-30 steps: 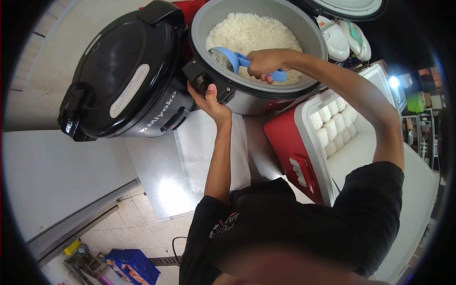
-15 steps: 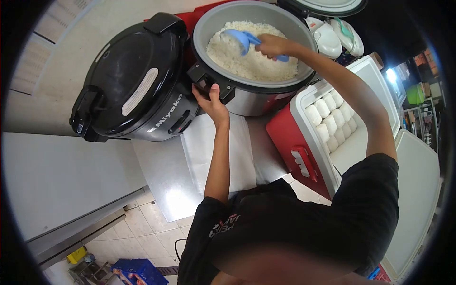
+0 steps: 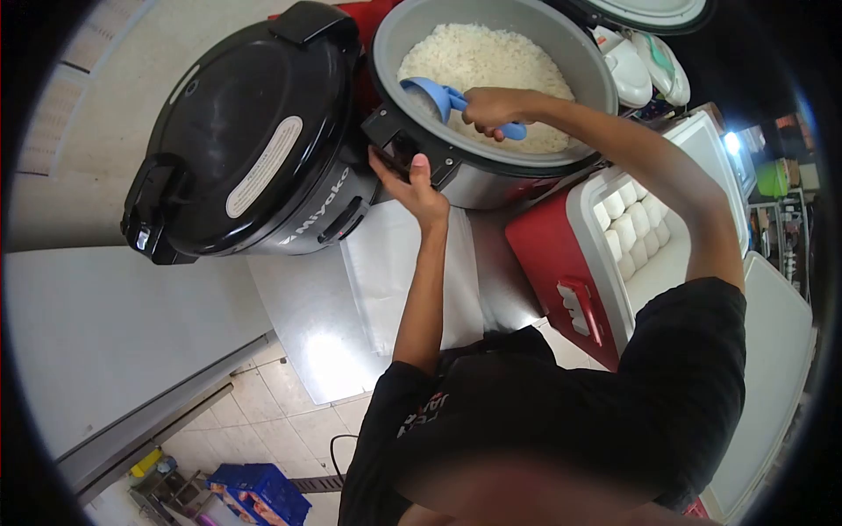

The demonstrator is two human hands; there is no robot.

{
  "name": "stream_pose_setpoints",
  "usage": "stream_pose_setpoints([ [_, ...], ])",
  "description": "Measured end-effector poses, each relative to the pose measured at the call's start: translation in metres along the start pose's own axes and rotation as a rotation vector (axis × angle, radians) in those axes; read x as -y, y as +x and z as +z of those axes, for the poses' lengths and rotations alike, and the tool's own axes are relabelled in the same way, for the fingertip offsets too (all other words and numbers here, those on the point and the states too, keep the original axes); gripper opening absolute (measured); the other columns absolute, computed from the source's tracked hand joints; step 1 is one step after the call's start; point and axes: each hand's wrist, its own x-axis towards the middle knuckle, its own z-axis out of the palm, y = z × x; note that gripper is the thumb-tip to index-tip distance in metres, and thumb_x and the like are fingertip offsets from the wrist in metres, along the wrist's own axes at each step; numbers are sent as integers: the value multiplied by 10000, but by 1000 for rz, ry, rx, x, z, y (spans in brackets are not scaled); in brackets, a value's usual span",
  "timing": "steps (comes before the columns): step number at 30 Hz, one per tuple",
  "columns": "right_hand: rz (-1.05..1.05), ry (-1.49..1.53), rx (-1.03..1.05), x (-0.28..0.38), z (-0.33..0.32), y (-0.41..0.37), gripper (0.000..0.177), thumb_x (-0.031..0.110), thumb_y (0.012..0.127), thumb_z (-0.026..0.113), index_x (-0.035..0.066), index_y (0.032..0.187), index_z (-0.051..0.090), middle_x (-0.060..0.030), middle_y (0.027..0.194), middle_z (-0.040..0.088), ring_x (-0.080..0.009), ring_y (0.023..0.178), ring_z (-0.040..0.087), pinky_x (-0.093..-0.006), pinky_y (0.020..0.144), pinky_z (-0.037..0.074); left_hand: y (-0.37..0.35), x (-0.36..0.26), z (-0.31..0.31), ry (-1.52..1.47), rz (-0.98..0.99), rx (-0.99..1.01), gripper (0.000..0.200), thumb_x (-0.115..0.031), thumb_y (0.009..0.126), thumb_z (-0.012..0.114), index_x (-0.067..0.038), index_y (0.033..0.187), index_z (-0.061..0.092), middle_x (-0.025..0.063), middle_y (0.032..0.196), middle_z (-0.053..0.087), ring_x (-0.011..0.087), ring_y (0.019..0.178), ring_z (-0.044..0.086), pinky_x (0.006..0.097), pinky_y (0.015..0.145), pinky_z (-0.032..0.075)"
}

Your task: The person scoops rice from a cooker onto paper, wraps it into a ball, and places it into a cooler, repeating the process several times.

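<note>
An uncovered cooker (image 3: 408,24) at the top centre holds white rice (image 3: 491,57). My right hand (image 3: 498,110) is closed round the handle of a blue scoop (image 3: 430,95), whose bowl is at the cooker's inner left side, by the rice edge. My left hand (image 3: 419,188) touches the black handle bracket (image 3: 408,149) at the cooker's front left, with thumb and fingers apart. Left of it stands a closed black-lidded Miyako cooker (image 3: 254,131).
A red cooler (image 3: 553,254) on the right holds rows of white wrapped bundles (image 3: 636,228). Sheets of white paper (image 3: 412,280) lie on the metal table (image 3: 307,316). A blue crate (image 3: 259,495) is on the floor, and white containers (image 3: 627,74) stand at the upper right.
My right hand has brought the scoop from over the middle of the rice to the cooker's near left side. The view has shifted a little, and my left hand stays at the bracket.
</note>
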Motion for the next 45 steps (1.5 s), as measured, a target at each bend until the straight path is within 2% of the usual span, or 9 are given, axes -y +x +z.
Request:
stream_pose_setpoints([
  [4, 85, -170, 213, 7, -2, -15, 189, 93, 761, 473, -30, 905, 479, -75, 662, 512, -148, 487, 485, -294, 448, 425, 1, -3, 7, -47, 23, -8, 747, -234, 793, 569, 127, 1350, 227, 239, 1261, 418, 286, 1155, 427, 348, 1017, 306],
  [14, 164, -82, 396, -2, -55, -61, 110, 79, 752, 514, 72, 842, 450, 32, 595, 363, -33, 422, 323, -195, 339, 285, 3, 1, 2, -20, 35, 14, 755, -279, 792, 587, 134, 1330, 255, 230, 1217, 440, 285, 1107, 449, 345, 983, 335],
  [25, 107, 787, 437, -12, -70, -81, 131, 179, 921, 466, 64, 867, 438, 65, 595, 381, 31, 375, 315, -118, 279, 250, 6, -9, -3, 114, 25, 79, 773, -327, 816, 597, 118, 1346, 252, 233, 1240, 430, 272, 1098, 455, 340, 969, 347],
  [26, 119, 920, 250, 4, -65, -89, 308, 164, 967, 402, -15, 1213, 456, 54, 583, 366, 13, 363, 315, -135, 270, 285, 5, -12, -4, 176, 40, 96, 792, -346, 833, 600, 119, 1361, 237, 235, 1247, 426, 265, 1094, 458, 341, 967, 352],
  [30, -653, 1067, 506, 15, -75, -59, 240, 262, 907, 511, 27, 943, 549, -41, 569, 506, -208, 545, 528, -308, 556, 465, 6, -10, -45, 92, -281, 312, 858, -446, 881, 593, 66, 1430, 176, 181, 1227, 484, 225, 1051, 494, 318, 889, 424],
  [32, -1244, -270, -769, 38, -53, -56, 167, 163, 917, 441, 17, 929, 522, -51, 626, 515, -213, 552, 522, -324, 491, 417, -23, -26, -79, 306, -273, 532, 617, -343, 930, 554, 5, 1390, 335, 129, 1133, 564, 215, 948, 557, 329, 830, 453],
  [34, -765, 1462, -63, 66, -50, -20, 198, 92, 894, 465, -4, 1059, 515, -88, 790, 547, -226, 588, 535, -297, 574, 489, -61, -19, -134, 911, 49, 763, 389, -243, 887, 592, 9, 1181, 554, 163, 1093, 581, 318, 971, 567, 368, 842, 452],
  [43, -881, 1827, 710, 71, 159, -131, 321, 323, 1001, 370, 50, 832, 380, 13, 651, 388, -63, 496, 383, -226, 463, 386, -179, -24, -292, 1151, 160, 1171, 360, -102, 829, 532, -59, 1178, 607, 143, 1367, 462, 356, 1305, 358, 458, 1075, 273],
  [45, -651, 1831, 564, 22, 214, -152, 270, 309, 1006, 363, 62, 920, 430, 13, 680, 401, -38, 468, 364, -189, 423, 398, -172, -30, -289, 1173, 135, 1184, 325, -106, 850, 512, -60, 1155, 616, 122, 1370, 464, 338, 1297, 379, 468, 1071, 278],
])
